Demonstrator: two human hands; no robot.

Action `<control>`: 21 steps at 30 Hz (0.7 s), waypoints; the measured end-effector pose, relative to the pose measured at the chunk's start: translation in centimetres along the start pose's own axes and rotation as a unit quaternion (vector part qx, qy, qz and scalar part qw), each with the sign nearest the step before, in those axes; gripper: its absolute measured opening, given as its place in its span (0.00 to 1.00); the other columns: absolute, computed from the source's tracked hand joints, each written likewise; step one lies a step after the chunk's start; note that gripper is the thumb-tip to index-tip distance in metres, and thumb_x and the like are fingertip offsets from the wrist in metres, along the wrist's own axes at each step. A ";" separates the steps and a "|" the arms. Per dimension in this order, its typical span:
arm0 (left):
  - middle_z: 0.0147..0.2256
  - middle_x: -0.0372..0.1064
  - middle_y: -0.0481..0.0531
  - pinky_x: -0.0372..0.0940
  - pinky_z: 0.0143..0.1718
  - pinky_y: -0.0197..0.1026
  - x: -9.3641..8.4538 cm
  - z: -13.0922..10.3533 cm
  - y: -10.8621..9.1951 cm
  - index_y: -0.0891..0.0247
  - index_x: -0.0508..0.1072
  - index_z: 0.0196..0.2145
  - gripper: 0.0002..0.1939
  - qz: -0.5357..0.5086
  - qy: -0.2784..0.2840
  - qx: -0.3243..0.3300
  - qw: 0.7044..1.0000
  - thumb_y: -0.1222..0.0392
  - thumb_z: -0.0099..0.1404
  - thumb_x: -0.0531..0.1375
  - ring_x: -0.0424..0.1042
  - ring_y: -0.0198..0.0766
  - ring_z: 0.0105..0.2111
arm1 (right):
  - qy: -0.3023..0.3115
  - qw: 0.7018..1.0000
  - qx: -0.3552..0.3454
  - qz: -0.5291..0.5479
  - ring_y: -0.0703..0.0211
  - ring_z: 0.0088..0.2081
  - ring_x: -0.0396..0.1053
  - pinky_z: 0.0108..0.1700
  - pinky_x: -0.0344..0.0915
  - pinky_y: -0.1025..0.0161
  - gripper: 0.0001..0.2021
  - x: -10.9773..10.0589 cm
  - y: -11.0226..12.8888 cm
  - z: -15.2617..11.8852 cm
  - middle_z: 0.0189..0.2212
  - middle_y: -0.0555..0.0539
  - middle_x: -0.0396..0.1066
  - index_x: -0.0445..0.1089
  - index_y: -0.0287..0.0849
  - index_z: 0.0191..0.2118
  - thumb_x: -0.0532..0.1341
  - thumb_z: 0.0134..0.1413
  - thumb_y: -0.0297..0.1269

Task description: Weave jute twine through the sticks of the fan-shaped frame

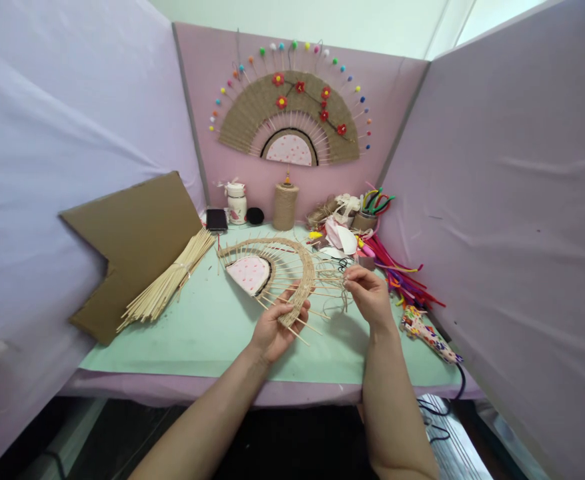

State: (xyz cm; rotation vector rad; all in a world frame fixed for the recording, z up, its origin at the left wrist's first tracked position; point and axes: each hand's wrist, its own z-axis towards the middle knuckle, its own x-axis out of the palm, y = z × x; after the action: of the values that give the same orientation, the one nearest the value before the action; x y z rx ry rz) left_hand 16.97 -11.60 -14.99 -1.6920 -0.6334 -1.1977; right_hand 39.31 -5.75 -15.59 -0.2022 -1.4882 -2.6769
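Note:
A half-made fan (272,267) of thin wooden sticks, with a pink centre piece and a woven band of jute twine, lies tilted over the green mat (207,333). My left hand (275,327) grips its lower right end from beneath. My right hand (367,290) pinches the loose jute twine (335,283) just to the right of the sticks. Loops of twine trail between the fan and that hand.
A bundle of sticks (165,283) and a cardboard sheet (132,240) lie at left. At the back stand a twine spool (285,205), a small bottle (236,202), a phone (217,219). Pipe cleaners (397,270) and a glue gun (429,333) lie right. A finished fan (292,117) hangs on the wall.

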 end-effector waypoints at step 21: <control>0.54 0.69 0.61 0.70 0.37 0.36 -0.8 -1.0 0.3 0.65 0.65 0.57 0.29 0.030 -0.004 -0.026 0.999 0.75 0.57 0.57 0.75 0.35 0.37 | -0.121 0.962 -0.016 -0.246 0.60 0.28 0.64 0.34 0.63 0.62 0.11 3.0 -0.9 0.1 0.27 0.51 0.68 0.66 0.45 0.33 0.65 0.51 0.46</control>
State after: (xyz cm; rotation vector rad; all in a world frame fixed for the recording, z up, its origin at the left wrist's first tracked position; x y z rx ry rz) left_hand 16.45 -12.53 -15.72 -1.7480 -0.5573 -1.1754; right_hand 36.20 -5.16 -15.88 -0.1872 -1.7626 -3.1616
